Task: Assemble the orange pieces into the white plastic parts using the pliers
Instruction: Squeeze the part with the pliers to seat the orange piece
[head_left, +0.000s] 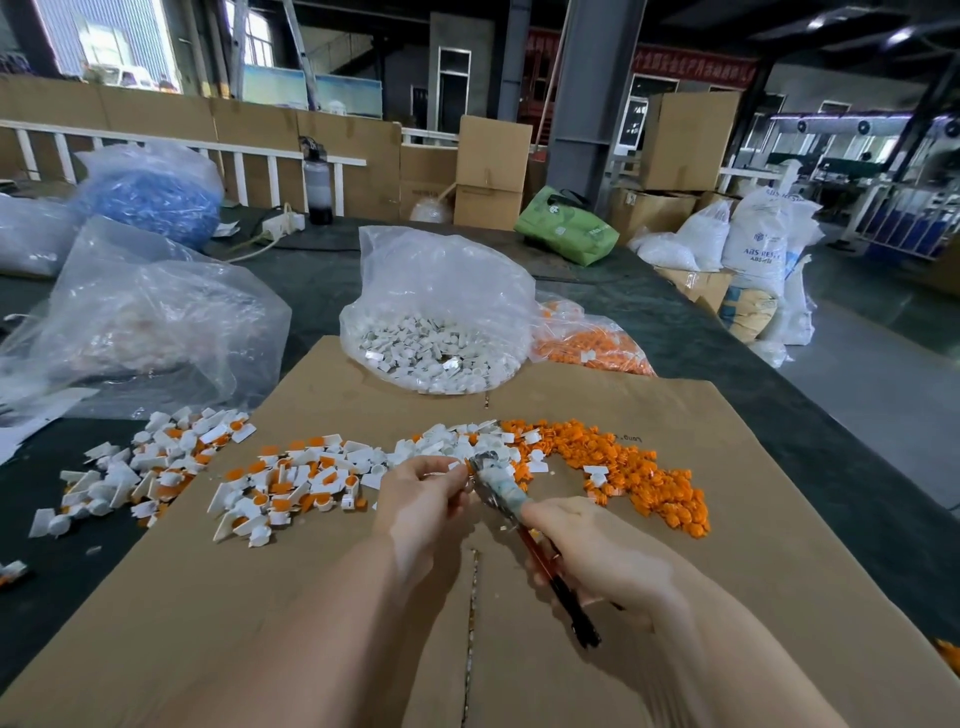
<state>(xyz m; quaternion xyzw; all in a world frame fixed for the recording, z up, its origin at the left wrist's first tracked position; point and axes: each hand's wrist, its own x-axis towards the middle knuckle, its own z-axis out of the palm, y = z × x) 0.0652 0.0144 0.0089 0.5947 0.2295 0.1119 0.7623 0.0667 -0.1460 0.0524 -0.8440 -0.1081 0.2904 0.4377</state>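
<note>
My right hand (587, 551) grips the handles of the pliers (498, 488), whose taped jaws point up and left over the cardboard sheet (675, 597). My left hand (421, 493) pinches a small white plastic part right at the jaw tips; the part is mostly hidden by my fingers. Loose orange pieces (639, 473) lie in a heap to the right. Loose white parts (457, 441) sit just beyond my hands. White parts with orange pieces in them (291, 488) spread to the left, with more off the cardboard (150, 462).
A clear bag of white parts (441, 322) stands at the cardboard's far edge, a bag of orange pieces (587, 343) to its right. Other plastic bags (150, 317) sit at the left on the dark table. Boxes and sacks stand beyond.
</note>
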